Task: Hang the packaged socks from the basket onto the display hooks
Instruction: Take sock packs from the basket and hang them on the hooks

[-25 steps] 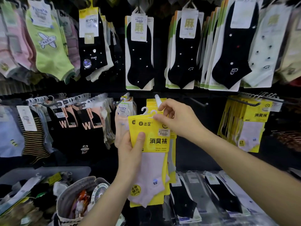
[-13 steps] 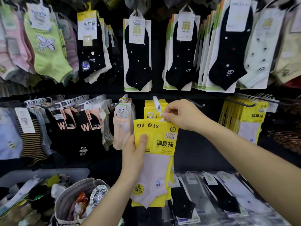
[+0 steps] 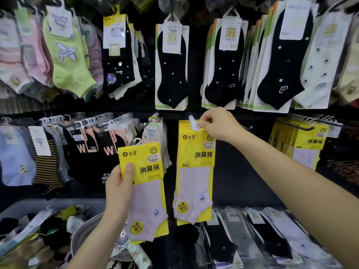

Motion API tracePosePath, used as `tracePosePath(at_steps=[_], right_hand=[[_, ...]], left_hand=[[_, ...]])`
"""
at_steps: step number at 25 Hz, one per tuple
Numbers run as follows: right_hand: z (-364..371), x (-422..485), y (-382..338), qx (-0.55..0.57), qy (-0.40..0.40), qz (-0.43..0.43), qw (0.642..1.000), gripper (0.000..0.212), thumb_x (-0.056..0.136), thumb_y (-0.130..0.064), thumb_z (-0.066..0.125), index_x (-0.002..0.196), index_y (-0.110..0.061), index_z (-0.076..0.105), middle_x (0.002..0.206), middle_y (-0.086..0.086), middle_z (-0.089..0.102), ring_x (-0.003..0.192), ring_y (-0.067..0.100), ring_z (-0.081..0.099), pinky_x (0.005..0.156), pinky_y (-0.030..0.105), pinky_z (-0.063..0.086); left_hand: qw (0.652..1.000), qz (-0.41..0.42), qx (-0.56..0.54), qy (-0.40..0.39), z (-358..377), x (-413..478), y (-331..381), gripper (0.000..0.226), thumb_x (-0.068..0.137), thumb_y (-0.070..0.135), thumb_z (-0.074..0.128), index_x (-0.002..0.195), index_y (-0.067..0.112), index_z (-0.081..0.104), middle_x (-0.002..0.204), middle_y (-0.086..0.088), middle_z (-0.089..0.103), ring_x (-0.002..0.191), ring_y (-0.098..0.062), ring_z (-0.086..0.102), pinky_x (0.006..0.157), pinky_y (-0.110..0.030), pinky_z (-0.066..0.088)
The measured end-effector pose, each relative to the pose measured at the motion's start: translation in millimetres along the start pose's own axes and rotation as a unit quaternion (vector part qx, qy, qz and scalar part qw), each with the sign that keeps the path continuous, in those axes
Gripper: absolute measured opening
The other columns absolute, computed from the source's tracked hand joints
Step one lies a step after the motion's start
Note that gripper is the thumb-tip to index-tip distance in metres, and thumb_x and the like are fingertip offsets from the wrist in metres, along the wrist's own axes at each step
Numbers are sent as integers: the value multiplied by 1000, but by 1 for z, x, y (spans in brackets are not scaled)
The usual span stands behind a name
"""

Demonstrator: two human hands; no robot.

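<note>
At the centre of the display wall's middle row, we record the right hand (image 3: 218, 124) raised to the display hook (image 3: 191, 119). Its thumb and fingertips are pressed together on the white plastic hanger at the top of the hanging pack (image 3: 196, 164), which sits frontmost in a stack of like yellow packs on that hook. The card reads "达足" and "消臭袜", with an "SGS" roundel and a white price sticker too small to read. A round yellow sticker by the pale lilac sock reads "无骨缝合". Left of it, lower and apart from the stack, the left hand (image 3: 118, 191) grips the held pack (image 3: 143, 183) by its left edge, with the thumb clamped on the yellow card front and the other fingers hidden behind. This pack carries the same printing, and its white hanger is not on a hook. The basket (image 3: 38, 204), a grey tub below the wall's lower left corner, holds loose sock packs. Further yellow packs (image 3: 308, 144) marked "消臭袜" hang toward the right edge of the same row. Along the top row, black socks (image 3: 172, 70) carry labels marked "麻", and a green sock (image 3: 68, 61) with an aeroplane motif is tagged "TuYaYa".
</note>
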State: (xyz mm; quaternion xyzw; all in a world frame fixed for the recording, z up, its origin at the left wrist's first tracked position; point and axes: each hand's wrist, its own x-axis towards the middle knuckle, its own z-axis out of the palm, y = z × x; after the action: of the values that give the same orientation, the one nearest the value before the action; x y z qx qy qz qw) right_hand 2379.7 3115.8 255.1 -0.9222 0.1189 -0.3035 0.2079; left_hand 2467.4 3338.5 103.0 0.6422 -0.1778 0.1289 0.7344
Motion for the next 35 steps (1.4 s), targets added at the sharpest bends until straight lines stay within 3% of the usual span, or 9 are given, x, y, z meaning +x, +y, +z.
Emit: tracePosePath(at_steps=[6, 9, 12, 14, 19, 23, 26, 31, 35], right_hand=[[6, 4, 5, -47, -15, 18, 999, 20, 91, -23, 56, 83, -8, 68, 66, -3, 59, 53, 9, 48, 52, 26, 41], [8, 6, 7, 4, -12, 35, 999, 19, 88, -22, 60, 78, -8, 69, 74, -1, 63, 56, 7, 49, 51, 22, 38], [11, 2, 13, 103, -4, 47, 994, 15, 84, -19, 67, 69, -18, 65, 74, -3, 64, 73, 13, 60, 68, 28, 52], [12, -1, 18, 127, -13, 57, 990, 13, 83, -20, 68, 71, -19, 65, 75, -3, 63, 76, 15, 59, 73, 33, 52], [10, -24, 19, 125, 92, -24, 988, 20, 88, -29, 59, 73, -17, 65, 65, -14, 58, 63, 0, 51, 57, 13, 39], [8, -40, 15, 122, 10, -76, 990, 15, 84, -33, 64, 74, -23, 69, 65, -14, 61, 60, -4, 52, 56, 10, 40], [0, -26, 16, 125, 54, -33, 990, 13, 86, -22, 63, 73, -20, 67, 67, -14, 60, 62, -1, 53, 60, 15, 41], [-3, -10, 14, 130, 42, -9, 991, 19, 88, -30, 60, 73, -19, 65, 70, -10, 60, 65, 2, 53, 59, 18, 40], [5, -10, 21, 87, 42, 13, 995, 11, 85, -29, 64, 77, -23, 63, 74, -11, 60, 70, 3, 55, 60, 19, 43]], left_hand=[[999, 17, -18, -29, 8, -8, 15, 18, 93, 32, 50, 83, 21, 61, 84, 4, 69, 75, -8, 64, 64, -23, 48], [998, 20, -39, -49, 19, -13, 22, 18, 93, 32, 51, 85, 20, 63, 80, 5, 72, 72, -3, 67, 59, -14, 51], [995, 16, -64, -76, 33, -20, 26, 16, 93, 28, 51, 86, 20, 63, 76, 9, 73, 69, -1, 68, 57, -11, 49], [992, 15, -73, -104, 46, -27, 29, 16, 94, 24, 51, 86, 21, 64, 77, 10, 74, 71, -2, 69, 59, -11, 49], [986, 14, -64, -151, 72, -34, 30, 19, 95, 25, 49, 92, 18, 66, 84, 12, 74, 78, -2, 69, 63, -11, 50], [986, 0, -52, -161, 89, -31, 31, 26, 94, 31, 50, 97, 9, 63, 92, -4, 73, 86, -15, 70, 74, -29, 56], [988, 10, -47, -150, 103, -27, 38, 10, 95, 24, 51, 88, 20, 58, 92, -5, 70, 85, -17, 68, 76, -37, 55], [991, 18, -42, -126, 113, -16, 48, 15, 94, 16, 53, 85, 28, 52, 88, -1, 66, 84, -17, 65, 75, -35, 53], [992, 14, -17, -127, 115, -15, 46, 18, 93, 15, 55, 82, 29, 50, 86, 2, 65, 82, -16, 64, 75, -36, 53]])
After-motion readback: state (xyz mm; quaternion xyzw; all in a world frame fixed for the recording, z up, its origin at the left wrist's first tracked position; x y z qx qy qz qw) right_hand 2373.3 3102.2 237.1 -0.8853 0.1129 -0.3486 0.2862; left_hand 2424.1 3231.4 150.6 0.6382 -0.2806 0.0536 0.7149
